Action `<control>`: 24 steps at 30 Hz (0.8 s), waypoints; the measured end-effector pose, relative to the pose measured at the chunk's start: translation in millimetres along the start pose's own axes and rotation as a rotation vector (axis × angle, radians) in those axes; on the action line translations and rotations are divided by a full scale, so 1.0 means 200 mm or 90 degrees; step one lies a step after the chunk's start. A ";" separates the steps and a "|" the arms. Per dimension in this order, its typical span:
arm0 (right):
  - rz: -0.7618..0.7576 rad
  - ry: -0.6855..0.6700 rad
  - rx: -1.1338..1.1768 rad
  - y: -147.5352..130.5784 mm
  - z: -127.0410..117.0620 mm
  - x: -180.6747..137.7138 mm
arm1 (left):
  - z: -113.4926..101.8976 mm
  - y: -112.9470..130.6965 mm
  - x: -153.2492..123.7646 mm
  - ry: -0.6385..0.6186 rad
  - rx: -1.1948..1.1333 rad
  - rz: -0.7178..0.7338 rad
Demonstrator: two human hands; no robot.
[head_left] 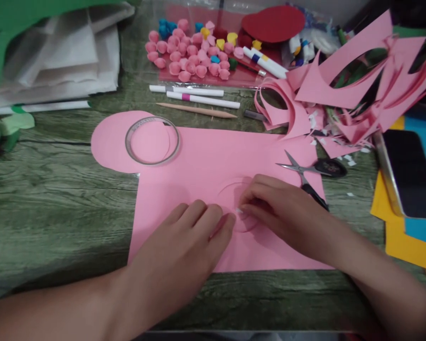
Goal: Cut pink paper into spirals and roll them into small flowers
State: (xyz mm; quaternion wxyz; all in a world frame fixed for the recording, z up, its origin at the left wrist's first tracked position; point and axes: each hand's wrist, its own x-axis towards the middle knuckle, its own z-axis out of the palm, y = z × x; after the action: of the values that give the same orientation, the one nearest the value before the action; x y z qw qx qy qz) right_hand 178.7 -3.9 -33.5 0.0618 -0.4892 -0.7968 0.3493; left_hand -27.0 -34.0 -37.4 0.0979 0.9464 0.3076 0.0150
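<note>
We are resting our left hand (pixel 190 234) on the pink paper (pixel 213 154), its fingers bending close together (we cannot tell if they are pinching anything). Our right hand (pixel 271 199) is pinching a tiny white bit (pixel 239 210) between its fingertips. The paper is lying on the worktop (pixel 57 199), with open scissors (pixel 300 169) resting by its right edge and a ring (pixel 178 142) sitting near its far left corner.
</note>
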 end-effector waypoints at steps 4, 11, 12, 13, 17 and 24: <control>-0.010 0.011 -0.023 0.00 0.00 0.00 | 0.00 0.00 0.00 0.000 0.002 0.002; -0.026 0.040 -0.105 -0.01 0.04 -0.01 | 0.01 0.00 0.01 0.003 0.017 0.005; -0.025 0.041 -0.116 -0.01 0.04 -0.01 | 0.00 0.00 0.01 0.003 0.022 0.007; -0.024 0.041 -0.123 -0.01 0.04 -0.02 | 0.00 0.00 0.01 0.004 0.028 0.007; -0.027 0.048 -0.129 -0.02 0.05 -0.03 | 0.00 0.01 0.01 -0.008 0.055 -0.003; -0.005 0.079 -0.215 -0.06 0.05 -0.04 | 0.00 0.02 0.03 0.000 0.097 0.027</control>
State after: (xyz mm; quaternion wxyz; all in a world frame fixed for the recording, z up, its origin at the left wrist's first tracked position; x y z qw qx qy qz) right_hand 169.4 -18.7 -32.0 0.0290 -0.5100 -0.8408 0.1794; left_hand -20.3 -33.1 -36.3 0.0254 0.9574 0.2876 -0.0064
